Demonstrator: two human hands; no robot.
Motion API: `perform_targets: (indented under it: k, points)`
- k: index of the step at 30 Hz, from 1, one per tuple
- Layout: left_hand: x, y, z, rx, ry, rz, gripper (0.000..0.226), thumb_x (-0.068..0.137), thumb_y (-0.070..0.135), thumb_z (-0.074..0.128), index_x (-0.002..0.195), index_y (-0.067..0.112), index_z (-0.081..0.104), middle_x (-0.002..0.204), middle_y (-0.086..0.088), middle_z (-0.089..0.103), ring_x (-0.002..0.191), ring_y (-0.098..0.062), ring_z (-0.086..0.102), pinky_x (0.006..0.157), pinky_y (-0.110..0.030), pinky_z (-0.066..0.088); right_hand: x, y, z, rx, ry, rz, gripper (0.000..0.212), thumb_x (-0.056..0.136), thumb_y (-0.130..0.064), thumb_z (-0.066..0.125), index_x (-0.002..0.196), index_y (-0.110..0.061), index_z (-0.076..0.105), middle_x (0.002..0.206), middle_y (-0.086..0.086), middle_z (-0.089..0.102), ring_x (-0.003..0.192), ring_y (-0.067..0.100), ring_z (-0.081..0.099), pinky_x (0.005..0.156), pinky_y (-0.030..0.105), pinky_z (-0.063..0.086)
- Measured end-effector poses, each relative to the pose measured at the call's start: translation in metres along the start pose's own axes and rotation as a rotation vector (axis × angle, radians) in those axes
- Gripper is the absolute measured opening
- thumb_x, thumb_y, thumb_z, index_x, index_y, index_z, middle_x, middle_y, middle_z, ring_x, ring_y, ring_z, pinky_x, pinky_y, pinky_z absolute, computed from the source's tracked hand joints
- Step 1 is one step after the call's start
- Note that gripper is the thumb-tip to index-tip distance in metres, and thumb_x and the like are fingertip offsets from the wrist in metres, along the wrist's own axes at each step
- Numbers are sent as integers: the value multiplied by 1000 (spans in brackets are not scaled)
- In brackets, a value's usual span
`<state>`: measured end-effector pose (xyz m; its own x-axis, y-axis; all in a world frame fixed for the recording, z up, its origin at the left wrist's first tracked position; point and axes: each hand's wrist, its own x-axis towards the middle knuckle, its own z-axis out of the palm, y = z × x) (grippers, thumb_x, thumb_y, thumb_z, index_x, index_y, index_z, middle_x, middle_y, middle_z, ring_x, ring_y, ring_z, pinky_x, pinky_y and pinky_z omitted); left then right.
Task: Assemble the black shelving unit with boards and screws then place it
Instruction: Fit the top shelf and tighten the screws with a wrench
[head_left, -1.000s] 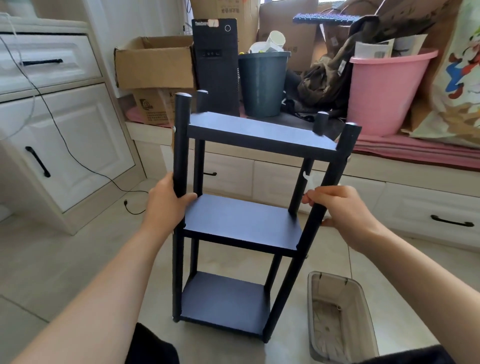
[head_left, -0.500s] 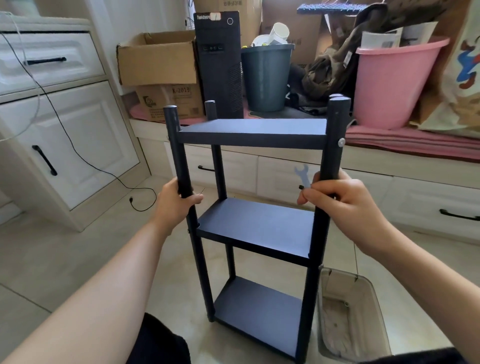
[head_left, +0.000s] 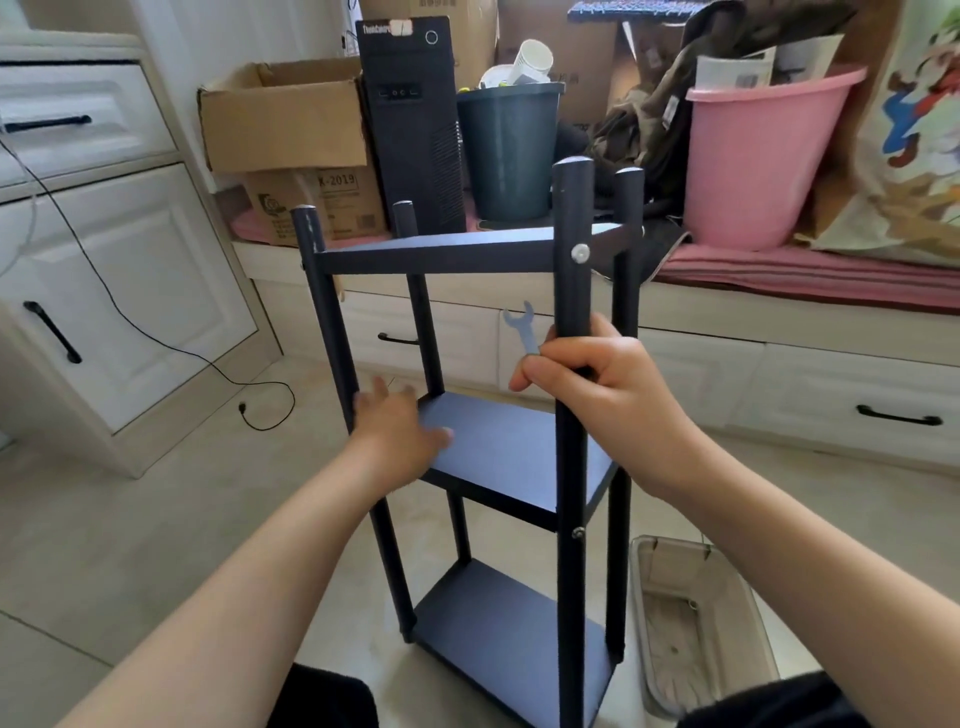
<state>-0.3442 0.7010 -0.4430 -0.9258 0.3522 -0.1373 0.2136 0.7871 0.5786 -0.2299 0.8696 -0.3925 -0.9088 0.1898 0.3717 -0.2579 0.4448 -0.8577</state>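
The black shelving unit (head_left: 498, 452) stands upright on the tiled floor in front of me, with three boards fixed between four round posts. A silver screw head (head_left: 580, 253) shows on the near right post at the top board. My right hand (head_left: 613, 400) grips that near right post (head_left: 571, 218) just above the middle board and also pinches a small blue wrench (head_left: 522, 327) against it. My left hand (head_left: 397, 426) is off the left post, blurred, with fingers spread over the left corner of the middle board.
A clear plastic tray (head_left: 696, 623) lies on the floor right of the shelf's foot. Behind stands a window bench with drawers (head_left: 810, 395) carrying cardboard boxes (head_left: 285, 119), a black computer tower (head_left: 415, 124), a dark bin (head_left: 509, 150) and a pink tub (head_left: 753, 161). White cabinets (head_left: 130, 291) and a black cable (head_left: 156, 332) are at left.
The shelf has been turned further, so its near right post now faces me. My left hand has let go of the left post and moved onto the middle board.
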Motion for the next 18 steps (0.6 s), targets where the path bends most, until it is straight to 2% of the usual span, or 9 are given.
perform_targets:
  k: [3,5,6,8,11,14,18]
  points:
    - [-22,19,4,-325,-300,225,54,95,33,65,146,37,47,150,18,45,140,-3,40,99,-14,35,8,-3,6,23,-18,-11,24,93,-12,63,76,-24,76,93,3,52,90,0,49,81,9,38]
    - [-30,26,6,-496,-408,302,46,93,26,68,135,40,56,133,22,62,125,8,53,88,-5,43,13,-4,10,69,-18,-12,24,93,-12,64,76,-24,76,92,-2,53,93,0,51,83,11,39]
    - [-31,29,8,-522,-396,313,41,92,26,69,129,39,59,125,21,67,117,9,58,87,-8,46,16,-4,12,99,-25,-7,23,92,-13,64,76,-24,76,94,-5,54,94,-2,52,85,11,40]
    - [-32,33,9,-508,-292,301,29,91,30,70,118,37,63,115,17,71,109,3,64,92,-20,49,20,-6,15,135,-52,0,23,92,-15,65,76,-25,77,96,-10,58,99,-5,55,88,14,43]
    - [-32,35,12,-560,-187,305,16,93,30,67,108,26,64,107,5,72,102,-8,68,92,-36,58,27,-8,13,98,-86,-27,25,93,-16,64,76,-28,78,80,-18,66,92,-2,58,86,22,45]
    - [-35,37,14,-591,-191,353,16,97,28,64,110,19,60,105,-5,69,99,-16,71,88,-40,60,30,-12,8,87,-93,-74,24,95,-17,62,79,-28,77,77,-20,67,86,-2,60,79,18,45]
    - [-38,38,17,-669,-275,374,19,100,21,59,117,14,53,105,-13,64,91,-20,75,79,-34,62,31,-13,5,117,-82,-69,19,94,-17,63,86,-22,80,94,-3,73,106,12,63,93,30,53]
